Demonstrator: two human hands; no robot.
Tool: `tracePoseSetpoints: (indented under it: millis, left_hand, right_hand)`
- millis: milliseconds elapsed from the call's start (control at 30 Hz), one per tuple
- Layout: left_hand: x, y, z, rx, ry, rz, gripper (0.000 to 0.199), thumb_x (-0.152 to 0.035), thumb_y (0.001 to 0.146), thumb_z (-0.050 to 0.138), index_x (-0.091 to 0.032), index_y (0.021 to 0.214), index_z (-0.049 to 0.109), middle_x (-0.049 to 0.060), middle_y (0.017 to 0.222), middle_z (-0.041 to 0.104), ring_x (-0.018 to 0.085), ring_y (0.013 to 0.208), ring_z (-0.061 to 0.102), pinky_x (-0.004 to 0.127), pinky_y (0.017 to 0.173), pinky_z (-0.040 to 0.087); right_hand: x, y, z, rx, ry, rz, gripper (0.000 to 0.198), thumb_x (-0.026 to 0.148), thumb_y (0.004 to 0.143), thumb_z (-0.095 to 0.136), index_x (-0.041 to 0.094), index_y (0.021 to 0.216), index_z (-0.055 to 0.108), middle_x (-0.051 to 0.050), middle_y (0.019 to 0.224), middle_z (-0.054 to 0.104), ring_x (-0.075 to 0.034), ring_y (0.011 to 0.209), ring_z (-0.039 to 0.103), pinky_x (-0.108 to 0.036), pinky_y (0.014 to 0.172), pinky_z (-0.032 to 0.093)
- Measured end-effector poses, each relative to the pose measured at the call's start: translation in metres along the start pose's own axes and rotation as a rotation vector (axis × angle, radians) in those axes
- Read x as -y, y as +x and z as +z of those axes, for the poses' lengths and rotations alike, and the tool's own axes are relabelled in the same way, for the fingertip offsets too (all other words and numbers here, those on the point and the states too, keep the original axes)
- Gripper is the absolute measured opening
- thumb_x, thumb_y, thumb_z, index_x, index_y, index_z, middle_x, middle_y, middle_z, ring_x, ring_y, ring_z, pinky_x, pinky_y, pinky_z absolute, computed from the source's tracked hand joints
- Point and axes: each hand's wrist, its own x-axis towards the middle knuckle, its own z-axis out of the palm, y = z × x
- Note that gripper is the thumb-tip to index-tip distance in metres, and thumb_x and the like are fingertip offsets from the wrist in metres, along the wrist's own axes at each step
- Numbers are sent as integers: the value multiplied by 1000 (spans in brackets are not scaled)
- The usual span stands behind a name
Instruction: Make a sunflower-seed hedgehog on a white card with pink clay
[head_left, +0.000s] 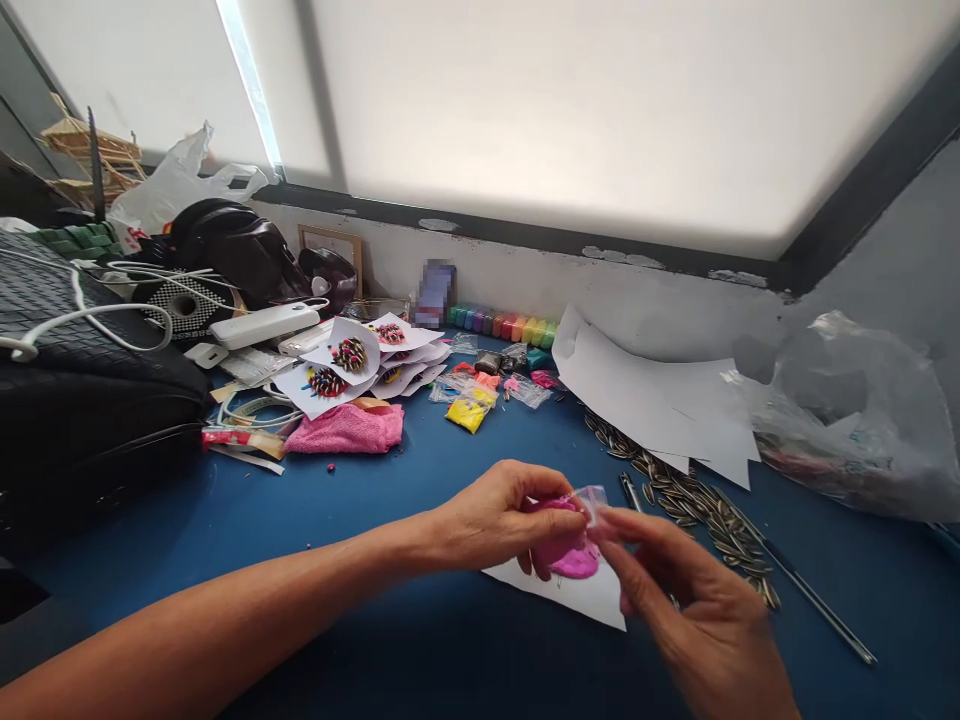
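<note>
A small clear zip bag of bright pink modelling clay (574, 562) is held above the desk in front of me. My left hand (495, 515) is closed on it, with the thumb on top and the fingers behind. At the bag's zip end, my right hand (690, 590) pinches the plastic between thumb and fingertips. Whether the zip is parted cannot be seen. Under both hands lies a white sheet of paper (592, 602) with small dark marks, partly covered by the hands and bag.
Striped sunflower seeds (694, 505) are spread at right, beside a metal-tipped rod (817, 600) and white sheets (645, 385). Farther back are a yellow clay bag (471, 410), decorated papers (326, 382) and a pink cloth (349, 428). A black bag (97, 400) stands left.
</note>
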Motion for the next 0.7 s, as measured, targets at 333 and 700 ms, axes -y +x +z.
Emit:
tracePoseSetpoints:
  millis: [333,700]
  left_hand:
    - [0,0,1,25,-34,23,53,-65,85,58,-11,80,59,2,71,59,9,60,52,21,57,44]
    - [-5,2,-9,22,-99,-25,52,-62,75,71,-13,90,64,0,78,60,8,67,54,20,63,44]
  right_hand:
    - [11,-1,9,242,-50,133,44,53,94,46,22,63,50,4,58,42,-10,52,39,-21,47,35]
    - [10,0,5,289,17,160,52,60,94,40,21,60,45,3,57,44,-10,52,41,-21,52,36]
